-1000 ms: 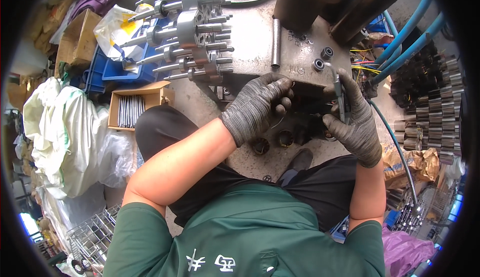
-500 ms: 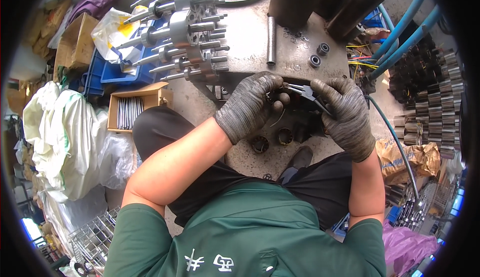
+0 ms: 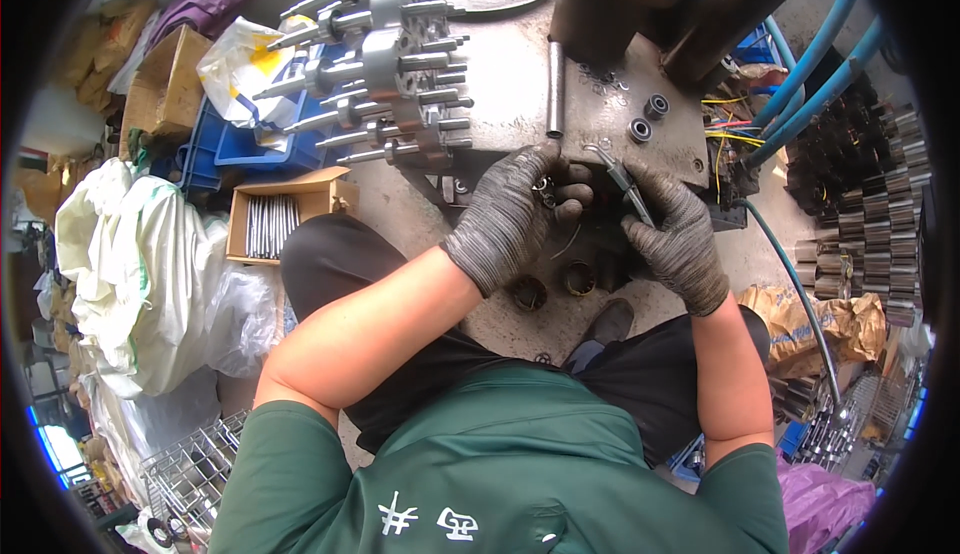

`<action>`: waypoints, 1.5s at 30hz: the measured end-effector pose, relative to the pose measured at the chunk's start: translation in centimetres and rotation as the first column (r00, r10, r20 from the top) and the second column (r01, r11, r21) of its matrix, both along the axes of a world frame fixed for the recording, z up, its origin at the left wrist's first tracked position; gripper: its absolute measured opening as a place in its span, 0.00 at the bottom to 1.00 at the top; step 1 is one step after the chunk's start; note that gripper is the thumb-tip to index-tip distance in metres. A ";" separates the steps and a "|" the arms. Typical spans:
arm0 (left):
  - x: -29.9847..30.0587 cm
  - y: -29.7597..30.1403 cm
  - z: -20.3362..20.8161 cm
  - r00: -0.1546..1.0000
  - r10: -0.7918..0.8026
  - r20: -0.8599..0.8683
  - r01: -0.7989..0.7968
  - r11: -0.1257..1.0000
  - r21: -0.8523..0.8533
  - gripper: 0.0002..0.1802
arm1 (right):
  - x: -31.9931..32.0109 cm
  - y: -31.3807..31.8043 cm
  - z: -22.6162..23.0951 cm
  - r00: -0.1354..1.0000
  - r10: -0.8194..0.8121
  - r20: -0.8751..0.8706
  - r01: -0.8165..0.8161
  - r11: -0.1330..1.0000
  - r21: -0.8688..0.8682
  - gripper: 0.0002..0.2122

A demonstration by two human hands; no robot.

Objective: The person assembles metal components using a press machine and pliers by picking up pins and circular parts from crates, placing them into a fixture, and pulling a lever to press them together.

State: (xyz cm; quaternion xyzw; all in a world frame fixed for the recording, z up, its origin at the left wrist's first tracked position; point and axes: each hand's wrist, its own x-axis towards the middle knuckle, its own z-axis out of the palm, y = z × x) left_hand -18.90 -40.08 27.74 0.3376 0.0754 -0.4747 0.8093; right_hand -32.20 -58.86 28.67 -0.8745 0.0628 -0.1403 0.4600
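Note:
My right hand (image 3: pixel 682 234), in a grey knit glove, is closed round a pair of pliers (image 3: pixel 627 192). The slim jaws point up and left toward the bench edge, and a ring-like bit shows close to their tips. My left hand (image 3: pixel 508 216), gloved alike, has its fingers curled round small dark metal rings (image 3: pixel 544 192); the glove partly hides them. A thin curved wire-like piece hangs below its fingertips. Just beyond both hands, a metal tube (image 3: pixel 556 94) lies on the steel bench (image 3: pixel 500 84). Two bearings (image 3: pixel 655 107) rest to its right, near some scattered small rings (image 3: pixel 605 82).
Steel shafts with thick discs (image 3: pixel 385 64) stand at the bench's left. A cardboard box of rods (image 3: pixel 272 226) is on the floor at left, near a blue crate (image 3: pixel 255 149). Blue hoses (image 3: pixel 810 49) and stacked metal cylinders (image 3: pixel 870 224) are at right.
The pliers have swung to a steeper angle in my right hand, their jaws drawing away from my left hand's fingers. My left hand keeps its hold; the whole view has shifted slightly.

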 end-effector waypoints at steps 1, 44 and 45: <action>-0.1 0.2 -0.2 0.998 0.045 -0.038 -0.047 0.998 -0.049 0.08 | 0.1 0.7 -0.9 0.989 0.008 -0.147 0.051 0.919 0.390 0.29; -1.8 -1.4 3.0 0.998 0.000 0.056 -0.002 1.000 0.028 0.15 | 6.0 7.6 -7.6 0.886 0.353 -0.301 0.021 0.617 0.786 0.24; -1.3 -1.4 2.9 0.998 -0.002 0.057 -0.003 0.996 0.089 0.12 | 6.0 7.8 -7.6 0.888 0.355 -0.292 0.024 0.598 0.801 0.24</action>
